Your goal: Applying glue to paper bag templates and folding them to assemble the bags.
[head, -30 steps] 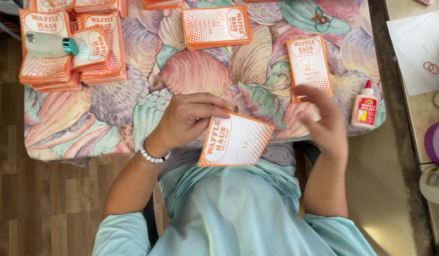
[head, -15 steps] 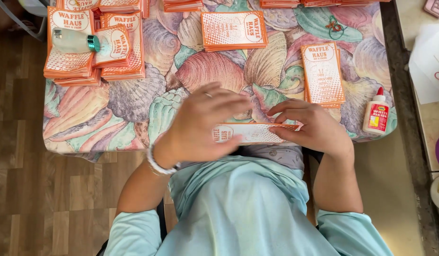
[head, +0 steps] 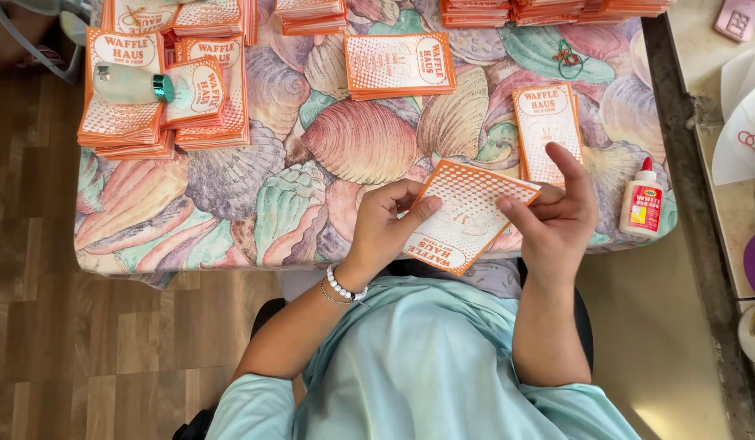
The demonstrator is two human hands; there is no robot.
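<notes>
Orange-and-white paper sleeve [head: 467, 216], flat, printed with a dotted pattern: both hands are gripping it just above the near edge of the table [head: 231, 236], tilted, one corner pointing away from the person. The left hand [head: 386, 232] is pinching its left edge, thumb on top and fingers curled beneath. The right hand [head: 557, 220] is grasping the right edge between thumb and fingers, with the forefinger standing up clear of the paper. Whether the sleeve is folded or glued is not showing from this angle.

Just beyond the right hand, one like sleeve [head: 545, 130] is lying alone and flat on the shell-patterned cloth. A white glue bottle with a red cap [head: 641, 204] is standing upright at the table's right edge, near the right hand but apart from it.

Farther out, a short stack of sleeves [head: 398, 65] is sitting mid-table. At the left, taller stacks [head: 161, 114] are piled up, a pale bottle with a teal cap [head: 133, 84] lying across them. More stacks [head: 557, 10] are lining the far edge.

Judgement on progress: many pieces are already sitting stacked, suggesting much of the work is done. One piece is in hand and one is lying loose, so the work is continuing. Finished and unfinished stacks are not telling apart by sight.
</notes>
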